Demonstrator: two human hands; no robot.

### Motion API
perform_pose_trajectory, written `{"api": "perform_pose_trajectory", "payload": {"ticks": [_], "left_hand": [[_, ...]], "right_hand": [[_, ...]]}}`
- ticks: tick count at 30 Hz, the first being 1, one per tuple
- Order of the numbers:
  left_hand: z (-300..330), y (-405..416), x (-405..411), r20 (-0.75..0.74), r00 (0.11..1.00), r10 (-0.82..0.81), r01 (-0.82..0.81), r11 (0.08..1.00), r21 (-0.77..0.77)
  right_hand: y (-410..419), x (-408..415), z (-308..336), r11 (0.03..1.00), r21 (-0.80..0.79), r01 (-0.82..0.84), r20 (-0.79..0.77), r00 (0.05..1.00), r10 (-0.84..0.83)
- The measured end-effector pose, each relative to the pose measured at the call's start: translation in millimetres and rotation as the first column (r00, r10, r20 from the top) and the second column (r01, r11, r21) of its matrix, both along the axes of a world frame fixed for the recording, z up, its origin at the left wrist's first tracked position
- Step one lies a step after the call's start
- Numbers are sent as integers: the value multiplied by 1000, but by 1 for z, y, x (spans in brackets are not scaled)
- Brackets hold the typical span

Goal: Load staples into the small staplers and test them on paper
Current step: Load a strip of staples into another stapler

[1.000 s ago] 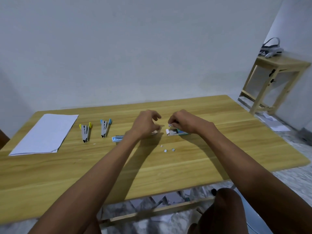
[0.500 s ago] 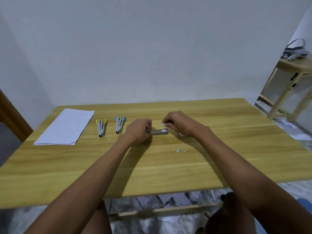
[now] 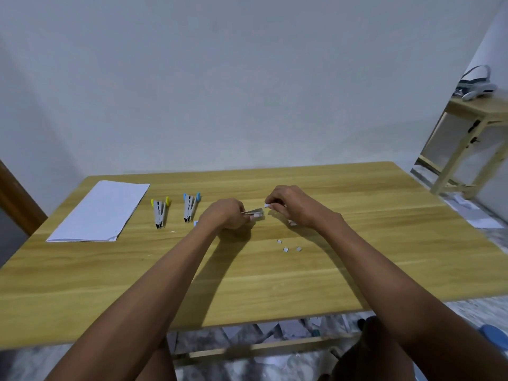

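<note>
Loading step: left hand [image 3: 224, 217] grips open stapler [image 3: 254, 213], right hand [image 3: 291, 206] pinches staple strip [image 3: 266, 206]. Next: seat strip in channel.

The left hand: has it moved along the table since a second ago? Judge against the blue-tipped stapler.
Cannot tell: the left hand sits just right of the blue-tipped stapler as before; the camera itself shifted.

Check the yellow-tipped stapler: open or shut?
Open. The yellow-tipped stapler lies on the table, its arms splayed in a V.

Wooden table [image 3: 357, 270] bears paper [image 3: 100, 211], two staplers [image 3: 176, 211], staple bits [image 3: 288, 246]
</note>
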State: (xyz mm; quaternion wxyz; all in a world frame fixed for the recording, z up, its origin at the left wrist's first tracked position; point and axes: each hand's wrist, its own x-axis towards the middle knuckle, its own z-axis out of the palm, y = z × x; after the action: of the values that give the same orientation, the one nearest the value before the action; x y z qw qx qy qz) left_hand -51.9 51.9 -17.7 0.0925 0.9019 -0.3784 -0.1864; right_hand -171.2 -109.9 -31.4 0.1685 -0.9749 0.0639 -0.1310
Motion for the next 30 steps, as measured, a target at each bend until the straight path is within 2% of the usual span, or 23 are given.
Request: {"api": "perform_pose_trajectory", "payload": {"ticks": [6,9,13,18,30], "left_hand": [[0,-1,3,-249,968,43,-72,992,-108],[1,-1,0,-252,965,67,-94,991,-94],[-3,-1,1,-328,937,124,-147,988,-44],[-5,0,4,-382,907,177,-216,975,-62],[-2,2,5,-439,886,151,-189,981,-43]], "right_hand": [[-3,1,-3,1000,-3,-6,30,1000,6],[-4,2,-4,1000,2,-11,53,999,11],[-7,1,-3,1000,-4,-26,77,997,26],[-10,1,-3,1000,-8,-29,80,996,30],[-5,6,1,997,-17,-72,108,991,73]]}}
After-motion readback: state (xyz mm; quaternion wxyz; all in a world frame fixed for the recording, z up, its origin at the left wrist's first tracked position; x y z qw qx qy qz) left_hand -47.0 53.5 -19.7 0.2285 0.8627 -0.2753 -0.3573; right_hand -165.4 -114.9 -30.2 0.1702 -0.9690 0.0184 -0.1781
